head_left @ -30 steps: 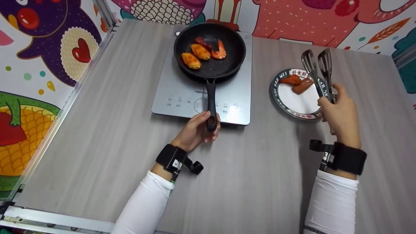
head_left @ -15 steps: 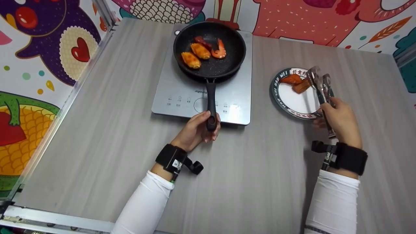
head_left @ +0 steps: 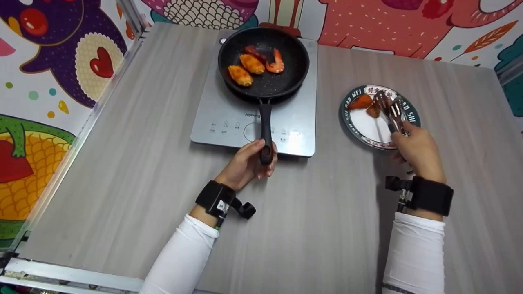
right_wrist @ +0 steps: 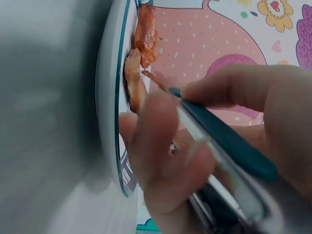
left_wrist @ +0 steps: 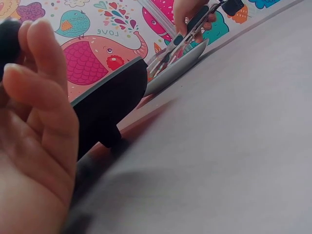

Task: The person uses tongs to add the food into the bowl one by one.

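My left hand (head_left: 245,163) holds the black handle (head_left: 265,126) of a frying pan (head_left: 288,85). In the pan lie two orange-yellow pieces (head_left: 252,64) like chicken wings, a cooked shrimp (head_left: 276,63) and a dark red piece (head_left: 254,52). My right hand (head_left: 421,151) grips metal tongs (head_left: 395,116) with dark green grips, thumb along one arm. Their slotted ends point down over a round plate (head_left: 350,128), at the brown-red pieces of meat (head_left: 359,102) on its far left part. One piece is partly hidden behind the tongs. Fingers hide part of the tongs in the right wrist view.
An induction cooker (head_left: 222,134) sits under the pan, at the back middle of the grey table (head_left: 310,224). Behind it stands a wall (head_left: 367,24) with cartoon pictures. A metal frame edge (head_left: 77,139) runs along the left.
My right hand first drew the tongs back towards me, then moved left and lowered their ends over the meat on the plate. The left hand and the pan stay in place.
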A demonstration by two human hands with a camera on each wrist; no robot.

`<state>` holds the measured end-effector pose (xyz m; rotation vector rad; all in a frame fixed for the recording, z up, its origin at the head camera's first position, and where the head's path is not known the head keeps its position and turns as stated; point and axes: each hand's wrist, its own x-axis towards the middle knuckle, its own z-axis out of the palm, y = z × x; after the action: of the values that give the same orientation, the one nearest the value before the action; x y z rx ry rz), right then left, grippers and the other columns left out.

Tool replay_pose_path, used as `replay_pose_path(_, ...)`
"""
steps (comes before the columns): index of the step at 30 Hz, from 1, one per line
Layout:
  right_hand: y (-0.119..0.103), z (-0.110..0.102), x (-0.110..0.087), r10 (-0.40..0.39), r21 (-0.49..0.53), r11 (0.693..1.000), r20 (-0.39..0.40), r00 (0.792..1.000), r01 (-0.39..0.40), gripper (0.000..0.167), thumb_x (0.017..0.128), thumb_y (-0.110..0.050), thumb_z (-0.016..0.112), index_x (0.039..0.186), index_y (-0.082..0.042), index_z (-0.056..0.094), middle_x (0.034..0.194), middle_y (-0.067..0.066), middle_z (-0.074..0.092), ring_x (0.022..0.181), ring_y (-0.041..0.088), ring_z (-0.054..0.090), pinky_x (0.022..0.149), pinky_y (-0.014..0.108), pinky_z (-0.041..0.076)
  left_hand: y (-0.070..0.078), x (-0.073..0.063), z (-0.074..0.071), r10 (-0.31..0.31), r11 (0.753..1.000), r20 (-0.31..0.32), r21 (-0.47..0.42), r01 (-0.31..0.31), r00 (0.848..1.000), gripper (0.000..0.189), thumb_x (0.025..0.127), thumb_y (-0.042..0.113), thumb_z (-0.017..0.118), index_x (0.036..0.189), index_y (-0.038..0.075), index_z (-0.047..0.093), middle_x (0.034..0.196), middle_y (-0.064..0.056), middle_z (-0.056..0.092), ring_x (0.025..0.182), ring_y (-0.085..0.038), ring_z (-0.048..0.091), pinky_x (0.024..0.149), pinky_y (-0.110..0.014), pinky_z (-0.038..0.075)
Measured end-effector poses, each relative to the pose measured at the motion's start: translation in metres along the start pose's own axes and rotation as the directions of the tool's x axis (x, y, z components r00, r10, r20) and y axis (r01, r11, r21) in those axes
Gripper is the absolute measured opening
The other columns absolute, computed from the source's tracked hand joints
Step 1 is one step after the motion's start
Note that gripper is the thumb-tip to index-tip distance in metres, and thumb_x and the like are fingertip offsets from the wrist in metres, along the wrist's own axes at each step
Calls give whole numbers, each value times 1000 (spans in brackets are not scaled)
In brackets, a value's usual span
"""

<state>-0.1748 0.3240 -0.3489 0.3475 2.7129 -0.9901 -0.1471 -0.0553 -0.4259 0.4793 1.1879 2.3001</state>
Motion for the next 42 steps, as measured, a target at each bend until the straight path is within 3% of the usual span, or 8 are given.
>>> replay_pose_path(8,-7,3,-2,-57,-121,991,19,998,59,66,89,-37,46,141,-8,19,67,13,60,52,22,56,43,36,43,1,0,1,30,999,32,-25,-30,999,38,90,41,46,98,4,51,68,-8,56,55,-19,53,38,-27,26)
replay_pose_path(15,-10,3,-5,-97,-142,985,7,995,97,60,89,-30,50,139,-9,26,72,15,61,50,20,57,42,34,43,1,0,1,29,999,24,-30,-28,999,38,90,41,46,96,4,52,68,-8,56,55,-18,53,39,-27,26)
replay_pose_path(23,-5,6,-3,-158,-116,981,-37,987,153,50,90,-17,44,138,-11,32,81,19,64,51,21,60,48,35,48,1,0,2,20,999,18,-31,-19,1000,38,89,42,47,96,4,52,68,-7,56,55,-19,52,39,-28,26)
replay_pose_path(30,-2,5,-2,-160,-74,985,-12,987,159,49,93,-21,44,139,-14,30,86,18,65,53,23,61,45,35,47,1,0,3,12,999,12,-32,-12,1000,39,89,42,47,96,5,53,68,-8,57,55,-19,53,39,-27,26)
replay_pose_path(34,0,3,-2,-159,-24,987,-23,987,159,49,93,-22,44,139,-16,29,85,16,65,54,25,62,41,35,45,1,-1,3,5,1000,7,-25,-4,1000,39,88,43,48,96,5,53,68,-7,57,54,-19,53,39,-27,26)
replay_pose_path(42,3,5,2,-159,110,980,-59,985,165,50,93,-22,47,139,-14,29,82,14,64,55,24,62,47,34,49,1,-1,3,5,1000,0,-22,-5,1000,40,89,43,47,97,4,52,68,-7,57,54,-18,53,39,-27,25)
